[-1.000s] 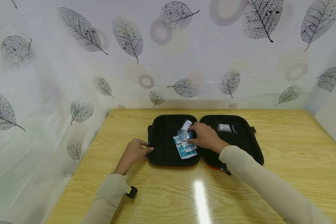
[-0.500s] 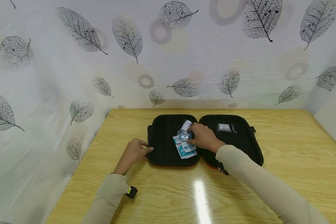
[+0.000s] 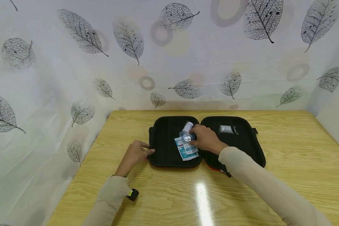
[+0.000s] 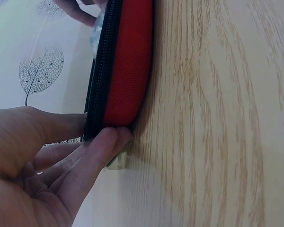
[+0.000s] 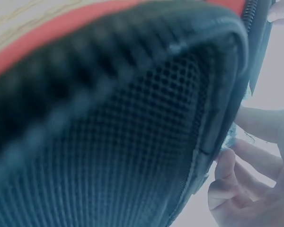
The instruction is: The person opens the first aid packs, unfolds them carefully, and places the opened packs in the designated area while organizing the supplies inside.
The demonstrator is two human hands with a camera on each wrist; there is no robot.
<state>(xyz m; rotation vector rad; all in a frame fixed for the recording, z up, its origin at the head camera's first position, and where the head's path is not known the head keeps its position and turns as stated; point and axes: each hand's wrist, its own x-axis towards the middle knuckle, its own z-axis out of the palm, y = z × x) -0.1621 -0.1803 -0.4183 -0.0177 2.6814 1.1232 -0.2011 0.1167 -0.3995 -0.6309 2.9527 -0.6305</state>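
Observation:
A black zip case with a red outside (image 4: 130,61) lies unfolded on the table, its left half (image 3: 161,141) beside its right half (image 3: 244,147). At the left rim, my left hand (image 3: 135,154) pinches the case edge between thumb and fingers. Inside the left half, my right hand (image 3: 207,138) holds a clear plastic-wrapped item (image 3: 185,137) by its right side. A white cylinder in clear wrap (image 3: 188,126) lies just behind it. Blue-and-white sachets (image 3: 187,154) lie flat in front. In the right wrist view, the case wall partly hides the right fingertips.
A small white roll in a clear bag (image 3: 226,129) lies in the case's right half. The wooden table (image 3: 164,197) extends around the case. A leaf-patterned curtain (image 3: 186,62) hangs behind and at both sides.
My right hand and forearm have shifted slightly left, and the clear-wrapped item has moved a little under the fingers. My left hand keeps its place on the case edge.

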